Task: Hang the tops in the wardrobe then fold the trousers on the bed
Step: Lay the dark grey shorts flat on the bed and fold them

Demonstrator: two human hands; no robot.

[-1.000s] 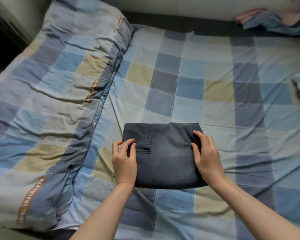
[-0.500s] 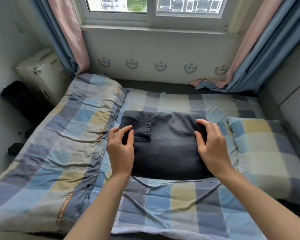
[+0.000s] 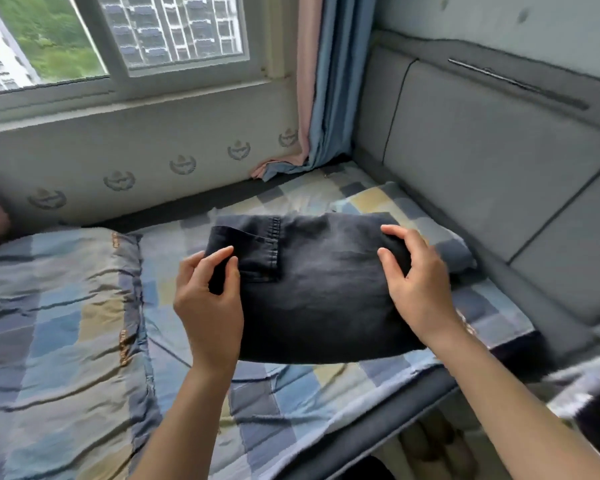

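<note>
The folded dark grey trousers point(image 3: 319, 289) form a thick rectangle held a little above the checked bed sheet point(image 3: 291, 393). My left hand point(image 3: 208, 303) grips their left edge near the pocket seam. Along the right edge, my right hand point(image 3: 416, 285) holds them with the fingers on top. The far right corner of the trousers overlaps the pillow point(image 3: 440, 237) in view. No tops or wardrobe are in sight.
A checked duvet point(image 3: 56, 323) lies bunched on the left of the bed. A padded grey headboard point(image 3: 499, 174) runs along the right. Behind the bed are a window point(image 3: 118, 39) and blue-pink curtains point(image 3: 319, 91). The bed's front edge point(image 3: 378, 427) is at lower right.
Both hands have lifted the folded trousers off the sheet and carried them right toward the pillow. The view has swung up and to the right.
</note>
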